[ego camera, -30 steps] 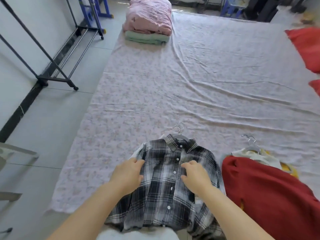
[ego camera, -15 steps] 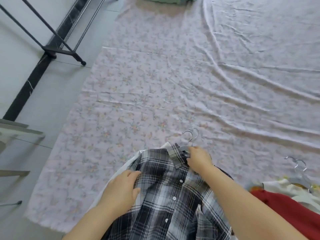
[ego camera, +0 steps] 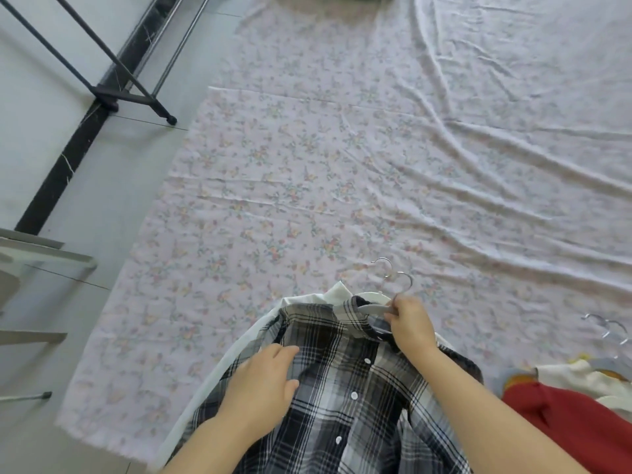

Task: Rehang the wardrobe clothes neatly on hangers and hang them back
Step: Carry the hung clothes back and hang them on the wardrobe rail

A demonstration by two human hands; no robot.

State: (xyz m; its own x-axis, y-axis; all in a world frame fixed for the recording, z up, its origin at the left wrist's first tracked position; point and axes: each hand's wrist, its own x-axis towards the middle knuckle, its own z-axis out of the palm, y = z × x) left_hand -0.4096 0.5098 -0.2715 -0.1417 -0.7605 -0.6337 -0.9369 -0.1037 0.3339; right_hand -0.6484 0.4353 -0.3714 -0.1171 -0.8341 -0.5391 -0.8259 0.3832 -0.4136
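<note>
Head view, looking down at my own arms. The biggest thing in shot is the flowery sheet [ego camera: 307,183] spread over the grey floor [ego camera: 85,206], all wrinkly off to the right. Up in the left corner is the foot of the clothes rack [ego camera: 131,97], well apart from where I'm working.

Right in front of me the plaid shirt [ego camera: 342,391] lies front-up on the sheet, buttoned down the middle. It's on top of a white garment [ego camera: 239,347] that peeks out along its left edge. A red garment [ego camera: 581,425] sits just beside it on the right.

My left grip [ego camera: 263,388] is released, fingers laid flat on the shirt's chest, just pressing it down. My right grip [ego camera: 410,325] is clenched around the grey hanger [ego camera: 372,307] at the collar, right below where two metal hooks [ego camera: 409,282] stick out past the neckline.

So I reckon this is the bit where the shirt is on its hanger and I'm squaring it up at the neck. I can't tell if the hanger's arms sit properly in both shoulders, because the fabric hides that.

Next move, I'd say: check the shoulders and make sure I've got only this shirt's hook, not the one belonging to the white thing underneath. Then lift by the hook, with the left stopping the front from sliding, and carry it over to the rack.
</note>
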